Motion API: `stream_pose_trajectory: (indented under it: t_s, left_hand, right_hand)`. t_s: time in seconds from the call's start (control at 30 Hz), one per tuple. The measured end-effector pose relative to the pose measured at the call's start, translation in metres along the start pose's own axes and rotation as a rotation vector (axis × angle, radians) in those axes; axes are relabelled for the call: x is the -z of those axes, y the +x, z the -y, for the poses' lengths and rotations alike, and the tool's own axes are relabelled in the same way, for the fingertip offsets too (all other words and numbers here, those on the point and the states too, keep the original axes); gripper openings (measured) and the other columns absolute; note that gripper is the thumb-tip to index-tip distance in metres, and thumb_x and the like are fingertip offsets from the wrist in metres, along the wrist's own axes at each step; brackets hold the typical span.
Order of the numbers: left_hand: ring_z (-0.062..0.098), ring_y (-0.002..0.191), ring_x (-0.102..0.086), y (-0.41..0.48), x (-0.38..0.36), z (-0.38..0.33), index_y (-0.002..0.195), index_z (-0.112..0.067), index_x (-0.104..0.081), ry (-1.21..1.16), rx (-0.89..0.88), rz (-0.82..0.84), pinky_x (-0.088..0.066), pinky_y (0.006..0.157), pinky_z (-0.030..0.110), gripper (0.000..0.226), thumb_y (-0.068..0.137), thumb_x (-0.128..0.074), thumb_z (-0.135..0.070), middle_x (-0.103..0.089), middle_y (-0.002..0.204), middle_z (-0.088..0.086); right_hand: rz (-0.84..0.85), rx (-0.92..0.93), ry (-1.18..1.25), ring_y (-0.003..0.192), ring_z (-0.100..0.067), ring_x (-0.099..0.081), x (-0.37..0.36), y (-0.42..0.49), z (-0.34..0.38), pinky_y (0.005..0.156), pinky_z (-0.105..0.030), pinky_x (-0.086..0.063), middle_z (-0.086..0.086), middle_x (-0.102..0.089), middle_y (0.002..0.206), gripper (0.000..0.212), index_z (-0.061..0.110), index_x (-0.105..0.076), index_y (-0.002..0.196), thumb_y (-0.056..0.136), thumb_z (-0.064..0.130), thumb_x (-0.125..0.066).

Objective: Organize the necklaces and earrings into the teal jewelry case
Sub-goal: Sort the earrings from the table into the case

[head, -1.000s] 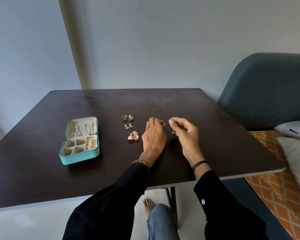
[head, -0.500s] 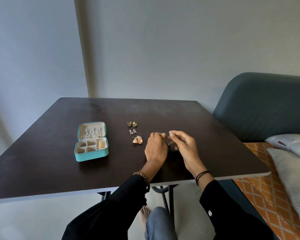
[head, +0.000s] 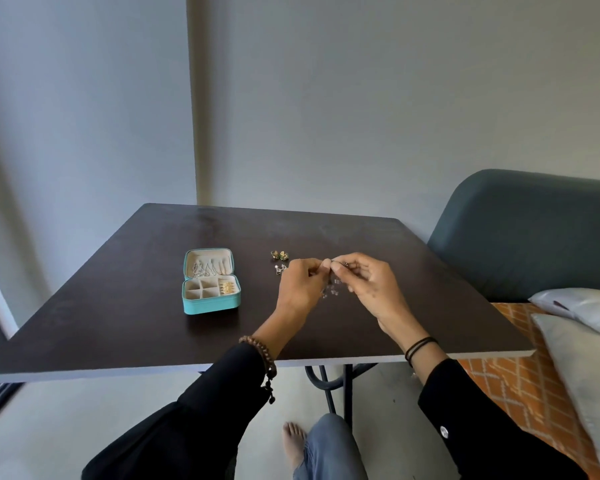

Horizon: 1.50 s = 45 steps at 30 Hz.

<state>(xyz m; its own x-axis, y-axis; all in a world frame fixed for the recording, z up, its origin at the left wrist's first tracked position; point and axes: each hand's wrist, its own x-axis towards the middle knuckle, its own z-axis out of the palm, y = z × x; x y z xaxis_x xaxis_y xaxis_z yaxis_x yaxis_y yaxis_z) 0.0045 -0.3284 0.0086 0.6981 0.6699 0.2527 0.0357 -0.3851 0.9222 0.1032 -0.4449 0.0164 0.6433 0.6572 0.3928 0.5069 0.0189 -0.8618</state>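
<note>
Above the tabletop (head: 326, 233), right of the open teal jewelry case (head: 211, 306), your left hand (head: 300, 285) and right hand (head: 371, 289) pinch a dangling silvery piece (head: 331, 289). It looks light, limp and snag-prone, so hold it by its top.

Saw broad bare dark table (head: 118, 306) left of and behind the open teal jewelry case (head: 211, 304), a clear lane between case and left hand (head: 300, 289), narrowed farther back by two loose earring pairs (head: 280, 254), and bounded rightward by the sofa (head: 520, 237).
</note>
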Motion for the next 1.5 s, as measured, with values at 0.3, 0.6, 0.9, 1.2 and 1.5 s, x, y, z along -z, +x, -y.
stream_pose_trajectory:
  t_s: [0.3,0.6,0.9,1.2,1.5]
  left_hand:
    - [0.01,0.081,-0.075,-0.015,0.044,-0.005,0.102,-0.016,-0.077,-0.254,-0.027,-0.054,-0.062,0.073,0.028,0.019,0.086,-0.079,-0.026,-0.078,0.087,-0.001]
    - [0.022,0.091,-0.076,-0.015,0.069,0.009,0.104,-0.008,-0.078,-0.372,-0.008,-0.014,-0.06,0.083,0.029,0.026,0.081,-0.083,-0.017,-0.079,0.09,0.007]
    - [0.017,0.09,-0.074,-0.015,0.083,0.014,0.109,-0.004,-0.07,-0.443,0.067,0.05,-0.057,0.085,0.028,0.017,0.095,-0.069,-0.014,-0.078,0.094,0.01]
    - [0.012,0.088,-0.071,-0.021,0.089,0.015,0.115,-0.004,-0.071,-0.399,0.035,0.06,-0.052,0.067,0.012,0.022,0.1,-0.06,-0.017,-0.076,0.102,0.015]
    - [-0.009,0.094,-0.068,-0.029,0.099,0.003,0.111,-0.017,-0.076,-0.448,0.133,-0.032,-0.041,0.103,0.028,0.029,0.103,-0.053,-0.033,-0.079,0.101,-0.008]
  right_hand:
    - [0.057,0.003,0.105,0.065,-0.008,-0.057,-0.026,0.001,0.021,0.072,-0.028,-0.05,0.004,-0.071,0.078,0.007,0.018,-0.077,0.098,0.095,0.018,-0.071]
    - [0.065,-0.03,0.186,0.069,-0.007,-0.061,-0.046,0.0,0.028,0.065,-0.021,-0.049,-0.001,-0.074,0.078,0.009,0.011,-0.079,0.1,0.093,0.013,-0.074]
    - [0.036,-0.052,0.083,0.076,-0.002,-0.069,-0.053,-0.004,0.034,0.067,-0.011,-0.048,0.004,-0.08,0.088,0.02,0.016,-0.073,0.1,0.095,0.035,-0.071]
    - [0.034,-0.111,0.098,0.081,0.004,-0.07,-0.053,-0.01,0.046,0.082,-0.019,-0.047,0.005,-0.08,0.089,0.021,0.017,-0.077,0.102,0.094,0.036,-0.072]
    - [0.051,-0.265,0.176,0.102,-0.006,-0.073,-0.059,-0.01,0.053,0.086,-0.032,-0.047,0.003,-0.081,0.099,0.048,0.016,-0.077,0.107,0.101,0.056,-0.05]
